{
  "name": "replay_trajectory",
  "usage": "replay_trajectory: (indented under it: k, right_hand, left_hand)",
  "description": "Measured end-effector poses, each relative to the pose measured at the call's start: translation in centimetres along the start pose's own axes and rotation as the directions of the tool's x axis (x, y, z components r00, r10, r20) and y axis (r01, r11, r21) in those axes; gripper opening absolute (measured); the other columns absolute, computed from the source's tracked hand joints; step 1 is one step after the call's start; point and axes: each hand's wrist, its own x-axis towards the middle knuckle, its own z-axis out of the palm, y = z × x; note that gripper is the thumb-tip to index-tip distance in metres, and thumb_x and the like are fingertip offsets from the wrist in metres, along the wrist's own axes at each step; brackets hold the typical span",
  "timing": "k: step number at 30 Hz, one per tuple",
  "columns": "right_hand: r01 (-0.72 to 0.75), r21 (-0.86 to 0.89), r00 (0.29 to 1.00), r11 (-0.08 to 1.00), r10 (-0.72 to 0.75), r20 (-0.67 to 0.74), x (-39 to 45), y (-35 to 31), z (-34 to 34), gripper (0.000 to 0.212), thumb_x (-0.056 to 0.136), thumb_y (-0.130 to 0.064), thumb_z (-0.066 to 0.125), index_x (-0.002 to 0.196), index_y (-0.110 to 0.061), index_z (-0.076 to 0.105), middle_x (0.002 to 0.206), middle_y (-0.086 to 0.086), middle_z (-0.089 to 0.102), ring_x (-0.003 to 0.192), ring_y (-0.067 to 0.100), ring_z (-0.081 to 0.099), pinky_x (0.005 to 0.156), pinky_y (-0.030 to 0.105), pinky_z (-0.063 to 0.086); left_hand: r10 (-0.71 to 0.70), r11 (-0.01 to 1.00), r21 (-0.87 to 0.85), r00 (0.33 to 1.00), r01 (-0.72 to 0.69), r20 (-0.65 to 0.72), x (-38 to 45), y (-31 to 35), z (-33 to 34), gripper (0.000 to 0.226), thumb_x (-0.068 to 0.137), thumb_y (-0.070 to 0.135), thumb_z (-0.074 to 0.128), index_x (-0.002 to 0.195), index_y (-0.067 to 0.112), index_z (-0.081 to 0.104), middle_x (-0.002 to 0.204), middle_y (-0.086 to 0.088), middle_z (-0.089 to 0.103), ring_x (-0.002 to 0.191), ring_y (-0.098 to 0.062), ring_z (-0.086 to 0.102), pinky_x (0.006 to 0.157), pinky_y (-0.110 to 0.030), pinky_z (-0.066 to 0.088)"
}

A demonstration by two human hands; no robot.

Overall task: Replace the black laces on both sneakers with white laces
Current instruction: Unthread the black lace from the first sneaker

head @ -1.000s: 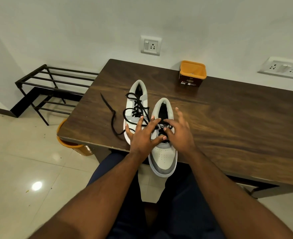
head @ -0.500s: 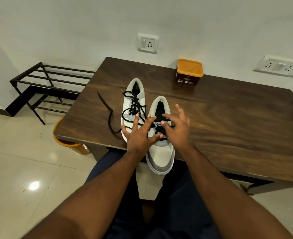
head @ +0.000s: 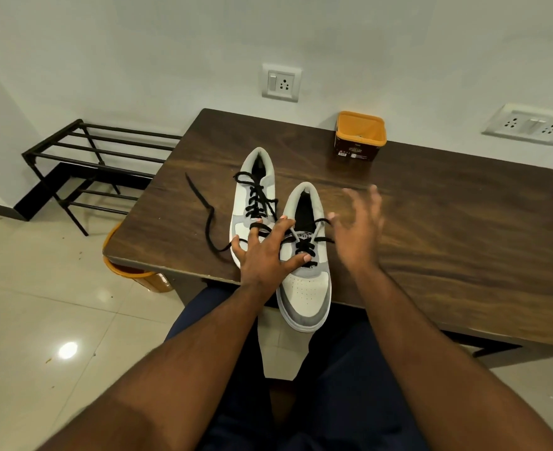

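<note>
A: Where's the near sneaker (head: 304, 271) rel. to the hands?
B: Toe overhangs the worktop (head: 447, 242) front edge, long axis runs away from the person. Left hand (head: 265, 255) spread flat on it, fingers straight. Right hand (head: 358, 229) just right of it, fingers wide, holding nothing.
A: Vs. before?
B: Right hand has let go of the black lace (head: 301, 245); far sneaker (head: 255, 193) same spot.

Two sneakers (head: 281, 229) on table (head: 447, 242) — tub (head: 359, 136) behind.

Dim even light, floor glare, edge distortion
</note>
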Motion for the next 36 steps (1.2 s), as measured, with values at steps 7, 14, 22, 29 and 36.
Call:
replay_trajectory:
  k: [7,14,22,29,36]
  right_hand:
    - [0.224,0.12,0.93,0.967,-0.249,0.27,0.5,-1.0,1.7,0.008,0.084,-0.025,0.071,0.086,-0.033,0.073,0.158,-0.006,0.025,0.145,0.021,0.017,0.115,0.047,0.019]
    - [-0.231,0.804,0.717,0.547,0.654,-0.239,5.8,4.0,-3.7,0.011,0.085,-0.015,0.064,0.096,-0.015,0.063,0.108,0.005,0.059,0.094,0.011,0.057,0.09,0.026,0.044]
    - [0.221,-0.03,0.952,0.975,-0.209,0.225,0.3,-0.1,0.0,0.03,0.089,-0.026,0.065,0.118,-0.035,0.065,0.158,-0.006,0.022,0.146,0.026,0.014,0.114,0.059,0.017]
    - [0.292,-0.174,0.868,0.941,-0.184,0.461,-0.4,0.5,0.3,0.021,0.089,-0.039,0.062,0.108,-0.036,0.07,0.155,-0.008,0.03,0.142,0.022,0.021,0.111,0.054,0.024]
    - [0.425,-0.142,0.865,0.894,-0.354,0.355,-1.7,-1.2,0.0,0.01,0.086,-0.026,0.067,0.09,-0.025,0.076,0.153,-0.008,0.032,0.137,0.02,0.024,0.105,0.047,0.025]
  left_hand:
    - [0.006,1.0,-0.006,1.0,-0.006,0.021,0.2,0.0,-0.5,0.071,0.075,0.071,0.062,0.136,0.05,0.032,0.137,0.021,0.052,0.144,-0.024,0.018,0.111,-0.054,-0.003]
    - [0.021,1.0,-0.023,0.999,-0.02,0.035,1.1,-0.6,-0.8,0.066,0.074,0.071,0.064,0.129,0.053,0.034,0.134,0.024,0.05,0.142,-0.017,0.015,0.11,-0.054,0.006]
    - [0.018,1.0,0.0,0.999,-0.018,0.033,1.1,-0.6,-0.5,0.064,0.074,0.072,0.062,0.127,0.054,0.032,0.13,0.023,0.054,0.142,-0.017,0.015,0.107,-0.052,0.007]
    - [0.03,0.999,0.045,0.999,-0.032,0.031,1.0,-0.5,-0.8,0.059,0.077,0.072,0.058,0.128,0.051,0.035,0.132,0.024,0.052,0.142,-0.017,0.016,0.108,-0.052,0.003]
    - [0.013,1.0,0.027,0.999,-0.014,0.038,1.0,-0.1,-0.7,0.053,0.082,0.066,0.058,0.127,0.05,0.036,0.139,0.026,0.044,0.143,-0.017,0.014,0.11,-0.054,0.0]
